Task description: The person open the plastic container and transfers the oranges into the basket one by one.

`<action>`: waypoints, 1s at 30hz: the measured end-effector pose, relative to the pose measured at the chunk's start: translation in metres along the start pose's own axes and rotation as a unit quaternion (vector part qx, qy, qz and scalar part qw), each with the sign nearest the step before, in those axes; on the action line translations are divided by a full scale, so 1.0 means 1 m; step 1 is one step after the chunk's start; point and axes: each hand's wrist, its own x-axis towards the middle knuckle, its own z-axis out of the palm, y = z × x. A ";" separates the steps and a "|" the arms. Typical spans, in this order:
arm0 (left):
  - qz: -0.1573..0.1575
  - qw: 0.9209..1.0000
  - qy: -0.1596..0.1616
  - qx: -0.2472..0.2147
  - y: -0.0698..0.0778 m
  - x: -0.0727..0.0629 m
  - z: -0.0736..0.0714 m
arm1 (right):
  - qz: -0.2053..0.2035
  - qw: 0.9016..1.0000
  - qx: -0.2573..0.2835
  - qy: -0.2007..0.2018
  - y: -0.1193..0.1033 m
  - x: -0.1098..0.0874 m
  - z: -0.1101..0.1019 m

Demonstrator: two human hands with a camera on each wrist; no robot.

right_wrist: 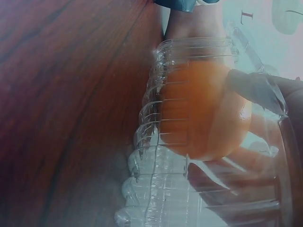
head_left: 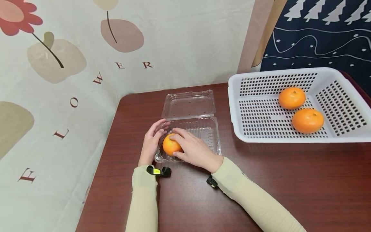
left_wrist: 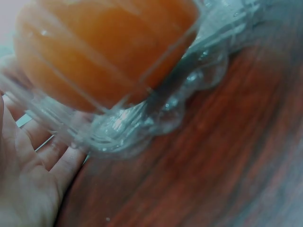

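A clear plastic clamshell box (head_left: 207,138) lies on the table with its lid (head_left: 189,104) folded back behind it. Inside its left end sits an orange (head_left: 170,145), seen through the clear wall in the left wrist view and the right wrist view. My right hand (head_left: 195,148) reaches in from the right and grips this orange, thumb on the near side and fingers over its top. At the box's left wall, my left hand (head_left: 151,141) rests with extended fingers along the outside, its fingertips near the back left corner.
To the right stands a white perforated plastic basket (head_left: 258,135) holding two more oranges (head_left: 291,98). The dark red wooden table (head_left: 197,199) meets a patterned cloth (head_left: 185,42) at the back and left. A navy cloth with white trees (head_left: 316,38) hangs behind the basket.
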 end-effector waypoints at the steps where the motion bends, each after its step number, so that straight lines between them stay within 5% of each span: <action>1: -0.001 1.000 0.000 0.000 0.000 0.000 0.000 | -0.004 1.000 -0.002 -0.005 0.000 0.000 0.000; 12: 0.000 1.000 0.003 0.000 -0.001 0.000 0.000 | -0.008 0.999 0.023 -0.040 0.001 0.000 0.000; 30: 0.007 1.000 0.001 0.001 -0.002 0.001 0.000 | -0.031 0.999 0.011 -0.036 0.003 0.003 0.000</action>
